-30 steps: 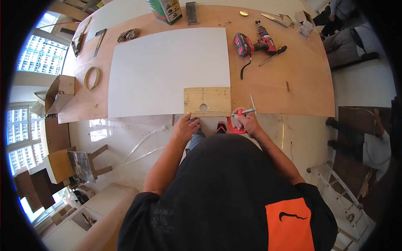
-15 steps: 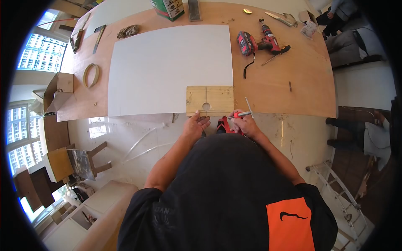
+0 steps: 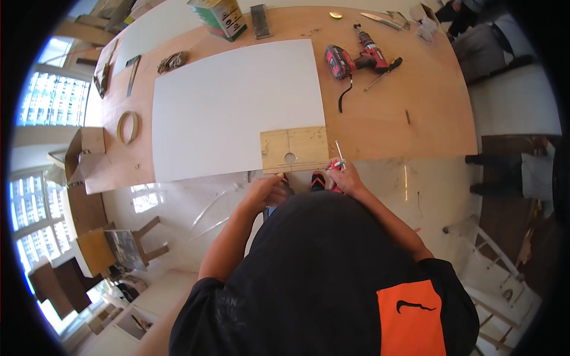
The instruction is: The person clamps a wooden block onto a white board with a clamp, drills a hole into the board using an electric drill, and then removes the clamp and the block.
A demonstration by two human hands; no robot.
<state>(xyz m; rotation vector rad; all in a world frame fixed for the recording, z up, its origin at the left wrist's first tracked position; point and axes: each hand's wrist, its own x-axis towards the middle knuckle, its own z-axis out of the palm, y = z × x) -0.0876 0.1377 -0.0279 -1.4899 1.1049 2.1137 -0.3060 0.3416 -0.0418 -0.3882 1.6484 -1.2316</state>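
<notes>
A light wooden board (image 3: 304, 141) with a round hole lies on the front right corner of a large white sheet (image 3: 237, 98). My left hand (image 3: 267, 191) is at the board's front edge, its thumb tip at the edge and its fingers loosely bent below, apart from the thumb. In my right hand (image 3: 347, 178), just off the board's front right corner, is a red clamp (image 3: 336, 163) with a silver screw rod pointing up and away. My closed fingers hide part of it.
A red cordless drill (image 3: 369, 54) lies on the wooden table (image 3: 415, 136) to the right. A tape roll (image 3: 127, 127), a try square (image 3: 133, 74) and a metal can (image 3: 218, 19) stand or lie farther out. A stepladder (image 3: 490, 249) is on the floor, with people at the right.
My left hand has drawn back slightly and left, its thumb coming off the board's top to its front edge. The clamp has turned a little in my right hand. The camera view has shifted.
</notes>
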